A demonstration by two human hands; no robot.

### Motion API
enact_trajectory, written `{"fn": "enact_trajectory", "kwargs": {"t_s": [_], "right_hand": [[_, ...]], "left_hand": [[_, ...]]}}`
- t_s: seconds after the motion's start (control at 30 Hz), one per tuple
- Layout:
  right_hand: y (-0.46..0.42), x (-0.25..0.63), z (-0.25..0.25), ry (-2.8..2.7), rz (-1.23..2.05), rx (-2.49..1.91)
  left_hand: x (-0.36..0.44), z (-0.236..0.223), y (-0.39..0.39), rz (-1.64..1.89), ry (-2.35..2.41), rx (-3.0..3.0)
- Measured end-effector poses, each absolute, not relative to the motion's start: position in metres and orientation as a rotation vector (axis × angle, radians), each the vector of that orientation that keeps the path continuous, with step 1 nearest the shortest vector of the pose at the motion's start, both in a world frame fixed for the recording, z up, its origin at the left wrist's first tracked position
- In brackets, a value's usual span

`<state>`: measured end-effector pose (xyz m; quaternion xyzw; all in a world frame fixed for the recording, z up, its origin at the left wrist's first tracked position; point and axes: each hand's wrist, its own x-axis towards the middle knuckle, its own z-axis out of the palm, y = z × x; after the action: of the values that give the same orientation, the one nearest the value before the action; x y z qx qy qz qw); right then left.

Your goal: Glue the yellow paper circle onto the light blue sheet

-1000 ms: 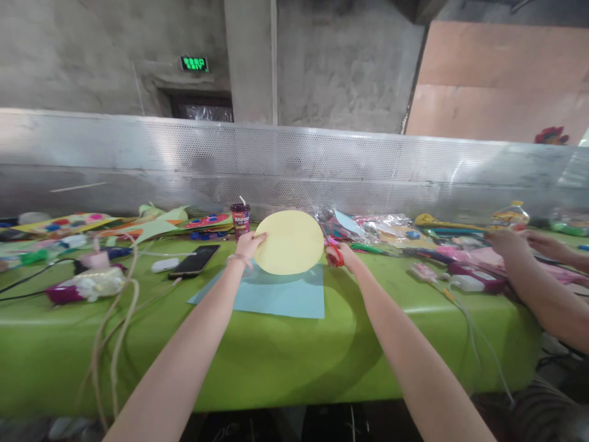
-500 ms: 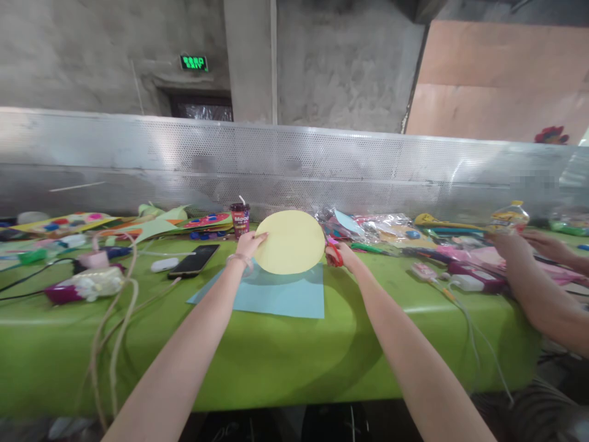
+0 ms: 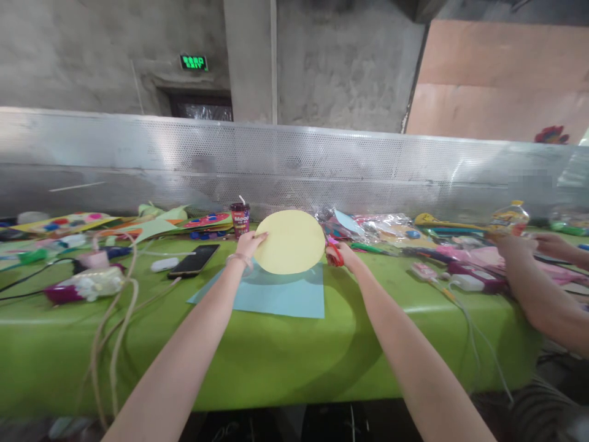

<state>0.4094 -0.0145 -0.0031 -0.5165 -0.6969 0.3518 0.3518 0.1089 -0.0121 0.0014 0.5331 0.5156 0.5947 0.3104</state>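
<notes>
A round sheet of pale yellow paper [image 3: 291, 242] is held up in front of me, its left edge pinched by my left hand [image 3: 249, 247]. My right hand [image 3: 342, 256] is closed around red-handled scissors [image 3: 337, 255] at the right edge of the circle. Their blades are mostly hidden, so I cannot tell whether they touch the paper. Below the circle, a light blue sheet of paper [image 3: 285, 298] lies on the green tablecloth [image 3: 276, 362].
To the left are a black phone [image 3: 194, 261], a white case [image 3: 164, 264] and looped cables [image 3: 133, 301]. A dark drink cup [image 3: 240, 220] with a straw stands behind. Craft packets [image 3: 381, 228] lie at the back right. Another person's arms [image 3: 534, 288] reach in from the right.
My hands, the yellow circle and the scissors stay in nearly the same place. At the right, the other person's hands have shifted slightly.
</notes>
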Motion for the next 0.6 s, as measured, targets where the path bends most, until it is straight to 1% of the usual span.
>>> {"fn": "enact_trajectory", "kwargs": {"t_s": [0.33,0.6], "right_hand": [[-0.01,0.411,-0.007,-1.807,0.834,-1.418],[-0.005,0.437,0.005,-1.676,0.561,-1.476]], "left_hand": [[0.108,0.001,-0.012,1.555,1.333,1.349],[0.103,0.007,-0.011,1.809,1.102,0.997]]}}
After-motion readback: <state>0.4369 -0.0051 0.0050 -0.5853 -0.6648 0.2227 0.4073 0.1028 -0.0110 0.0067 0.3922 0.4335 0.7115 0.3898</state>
